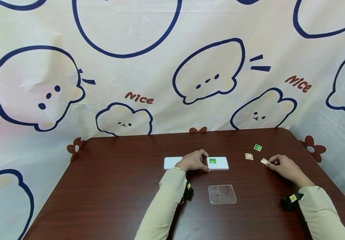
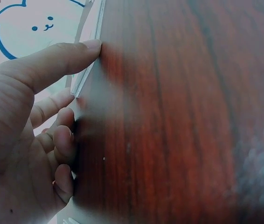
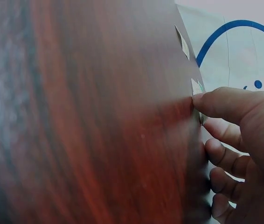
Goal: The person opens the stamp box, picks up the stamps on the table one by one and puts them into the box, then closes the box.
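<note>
A flat white case (image 1: 222, 164) with a clear rim lies near the table's far side, a small green square (image 1: 212, 161) on its left part. At its left end, my left hand (image 1: 193, 160) holds it between thumb and forefinger. The left wrist view shows the thumb (image 2: 83, 51) against the thin edge of this case. Over to the right, my right hand (image 1: 286, 168) pinches a small cream square (image 1: 264, 161) between thumb and forefinger. Another cream square (image 1: 249, 156) and a green square (image 1: 258, 147) lie just beyond that hand.
A second flat white case (image 1: 171, 162) lies left of the first, partly behind my left hand. Nearer to me is a clear plastic lid or tray (image 1: 222, 194). Another clear edge shows beside my left sleeve. A printed cloth (image 1: 160, 76) hangs behind the brown table (image 1: 115, 186).
</note>
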A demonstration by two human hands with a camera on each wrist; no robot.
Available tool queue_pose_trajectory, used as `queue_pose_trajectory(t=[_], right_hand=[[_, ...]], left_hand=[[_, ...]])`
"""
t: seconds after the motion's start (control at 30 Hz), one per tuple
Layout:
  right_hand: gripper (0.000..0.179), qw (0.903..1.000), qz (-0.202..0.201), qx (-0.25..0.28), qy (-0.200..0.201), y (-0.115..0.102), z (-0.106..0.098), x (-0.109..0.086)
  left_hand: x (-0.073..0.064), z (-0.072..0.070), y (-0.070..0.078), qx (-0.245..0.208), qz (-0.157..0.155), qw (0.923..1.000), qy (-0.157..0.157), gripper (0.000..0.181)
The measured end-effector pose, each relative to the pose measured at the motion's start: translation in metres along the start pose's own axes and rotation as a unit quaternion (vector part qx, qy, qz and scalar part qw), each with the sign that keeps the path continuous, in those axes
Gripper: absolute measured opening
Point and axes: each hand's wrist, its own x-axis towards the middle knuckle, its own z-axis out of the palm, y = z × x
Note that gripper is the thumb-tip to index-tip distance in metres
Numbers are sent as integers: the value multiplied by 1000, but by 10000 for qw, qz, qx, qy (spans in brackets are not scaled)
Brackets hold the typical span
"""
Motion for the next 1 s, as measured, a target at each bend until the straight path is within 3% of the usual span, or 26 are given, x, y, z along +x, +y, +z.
queue_pose_trajectory(t=[0.43, 1.0], right_hand=[[27, 9998, 58, 215, -14, -5, 3, 2], [21, 9985, -358, 405, -60, -45, 10, 17]], left_hand=[[0, -1, 2, 64, -51, 10000, -30, 54], [1, 0, 1, 34, -49, 10000, -18, 55]])
